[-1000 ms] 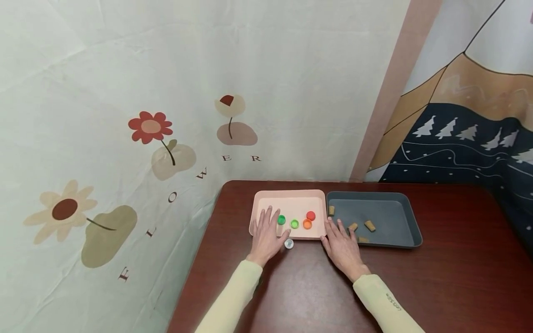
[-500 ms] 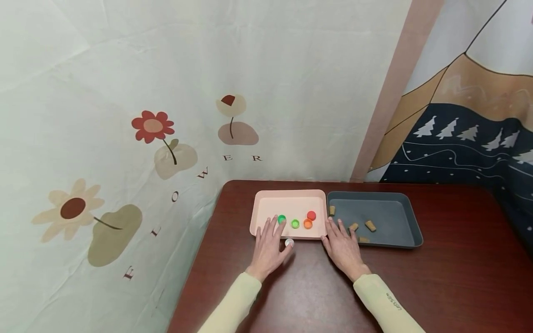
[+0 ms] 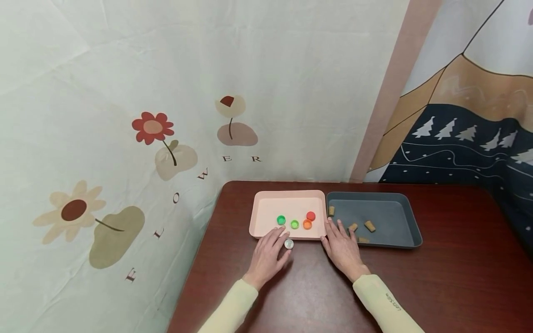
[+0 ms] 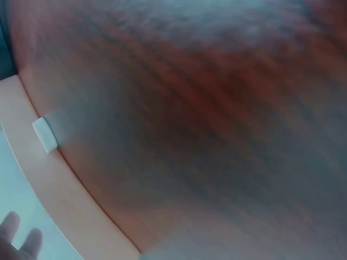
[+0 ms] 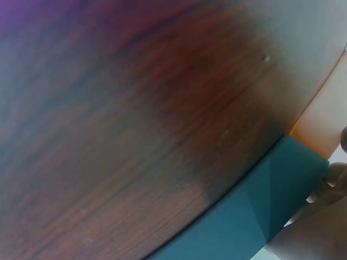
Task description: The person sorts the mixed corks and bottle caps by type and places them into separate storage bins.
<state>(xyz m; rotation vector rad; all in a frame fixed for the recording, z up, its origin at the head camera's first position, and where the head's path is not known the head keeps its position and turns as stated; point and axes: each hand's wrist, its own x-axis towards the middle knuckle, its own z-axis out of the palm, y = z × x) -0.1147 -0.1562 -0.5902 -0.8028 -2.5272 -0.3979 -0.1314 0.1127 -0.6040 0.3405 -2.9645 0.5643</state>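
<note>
In the head view my left hand (image 3: 266,257) lies at the front edge of the pink tray (image 3: 270,203), fingers loosely extended. A small white round cap (image 3: 289,243) stands between its thumb and forefinger, apparently untouched. The left wrist view shows the white cap (image 4: 45,135) against the tray's outer wall, with two fingertips (image 4: 31,242) over the tray. My right hand (image 3: 342,249) rests with spread fingers over the near left corner of the dark grey tray (image 3: 379,208). Inside the pink tray are a green cap (image 3: 281,220), a light green cap (image 3: 294,224), an orange cap (image 3: 307,224) and a red cap (image 3: 310,216).
Several tan cork-like pieces (image 3: 369,226) lie in the grey tray, some partly hidden by the right hand. Both trays stand side by side on a dark red-brown wooden table (image 3: 312,296). A printed cloth (image 3: 308,92) hangs behind.
My left hand has drawn back from above the pink tray toward the near edge, its thumb and forefinger now around the white cap. The right hand has stayed put.
</note>
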